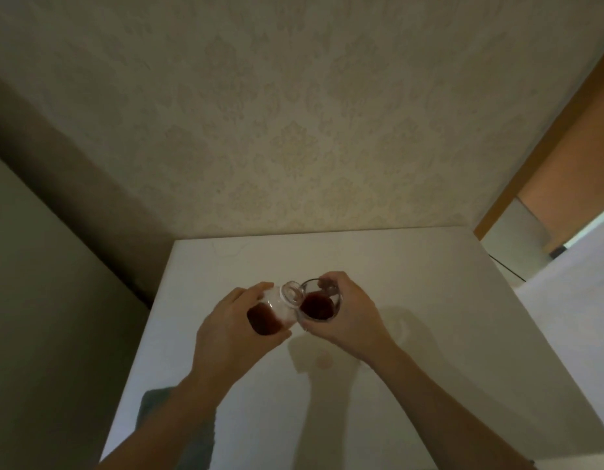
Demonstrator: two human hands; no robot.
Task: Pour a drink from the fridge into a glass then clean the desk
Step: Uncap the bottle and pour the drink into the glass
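My left hand (226,329) grips a clear bottle (276,308) holding dark red drink, tilted to the right so its open mouth rests at the rim of a glass. My right hand (348,317) holds that clear glass (319,305) above the white desk (412,283); dark red drink fills part of it. Both are held over the middle of the desk, touching or nearly touching at the rim. A faint brownish ring stain (324,360) marks the desk below the glass.
A grey cloth (158,412) lies at the desk's near left edge, partly under my left forearm. Patterned wallpaper rises behind the desk. A dark cable (507,271) runs past the desk's far right corner, near a wooden door frame (544,140).
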